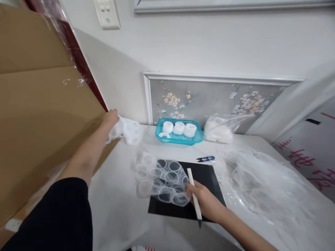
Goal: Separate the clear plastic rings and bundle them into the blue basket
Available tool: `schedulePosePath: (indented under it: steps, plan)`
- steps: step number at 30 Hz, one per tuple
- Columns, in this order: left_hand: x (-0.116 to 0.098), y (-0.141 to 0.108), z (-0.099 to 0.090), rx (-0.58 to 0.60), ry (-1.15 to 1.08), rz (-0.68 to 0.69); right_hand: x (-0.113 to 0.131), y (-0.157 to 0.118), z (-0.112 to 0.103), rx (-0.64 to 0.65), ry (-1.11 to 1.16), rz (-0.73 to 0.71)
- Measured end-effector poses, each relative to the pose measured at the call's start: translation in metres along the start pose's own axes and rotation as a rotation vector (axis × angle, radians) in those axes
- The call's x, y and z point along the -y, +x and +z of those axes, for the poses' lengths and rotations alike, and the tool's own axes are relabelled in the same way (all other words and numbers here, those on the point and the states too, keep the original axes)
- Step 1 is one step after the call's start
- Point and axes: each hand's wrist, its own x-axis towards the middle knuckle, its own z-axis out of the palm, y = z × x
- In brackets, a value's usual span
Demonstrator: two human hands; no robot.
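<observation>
My right hand (204, 200) is closed, with a white stick with a dark pointed tip (194, 195) held across it. The same fingers pinch the right edge of a translucent sheet with ring-shaped cutouts (164, 177), partly blurred. The sheet hangs over a black mat (204, 174) on the white table. At the far left, my left hand (112, 118) is closed on a white sheet with round holes (131, 130), near the wall and the cardboard box. Its fingertips are partly hidden.
A turquoise basket (179, 141) holds several white rolls. Behind the mat lie blue thread snips (206, 159). A clear bag of white material (220, 129) leans by the wall. Loose translucent sheeting (261, 184) covers the table's right side. A large cardboard box (39, 104) borders the left.
</observation>
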Motion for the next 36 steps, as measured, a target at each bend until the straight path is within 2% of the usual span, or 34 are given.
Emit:
schedulePosePath:
  steps: [3,6,9,11,13,16,18,20,22,23,26,30,32,36]
  plan:
    - [-0.036,-0.039,0.024,-0.003,-0.051,0.201,-0.003,-0.033,-0.009,0.02,0.095,0.068]
    - [-0.075,-0.101,0.059,0.124,-0.113,0.478,-0.014,-0.043,-0.013,-0.04,0.235,0.141]
    - [-0.099,-0.153,0.088,0.231,-0.132,0.621,-0.036,-0.023,-0.012,-0.17,0.295,0.235]
    - [-0.105,-0.17,0.094,0.258,-0.138,0.661,-0.051,0.004,-0.009,-0.196,0.272,0.272]
    - [-0.107,-0.173,0.089,0.248,-0.155,0.701,-0.062,0.034,-0.003,-0.167,0.244,0.255]
    - [-0.108,-0.172,0.066,0.183,-0.183,0.764,-0.064,0.07,0.01,-0.129,0.272,0.154]
    - [-0.106,-0.174,0.045,0.052,-0.202,0.798,-0.059,0.081,0.018,-0.084,0.368,0.096]
    - [-0.102,-0.179,0.025,-0.148,-0.238,0.812,-0.056,0.082,0.019,-0.062,0.448,0.062]
    - [-0.095,-0.185,0.007,-0.314,-0.295,0.811,-0.059,0.075,0.01,-0.111,0.362,0.077]
    - [-0.091,-0.188,-0.001,-0.35,-0.32,0.81,-0.065,0.071,0.001,-0.155,0.239,0.114]
    - [-0.079,-0.195,-0.018,-0.371,-0.346,0.842,-0.093,0.055,-0.035,-0.25,-0.165,0.295]
    - [-0.073,-0.206,-0.026,-0.344,-0.337,0.903,-0.13,0.04,-0.076,-0.27,-0.351,0.482]
    - [-0.074,-0.21,-0.024,-0.317,-0.348,0.912,-0.144,0.039,-0.083,-0.276,-0.404,0.541]
    - [-0.078,-0.212,-0.012,-0.298,-0.433,0.896,-0.165,0.055,-0.082,-0.342,-0.455,0.616]
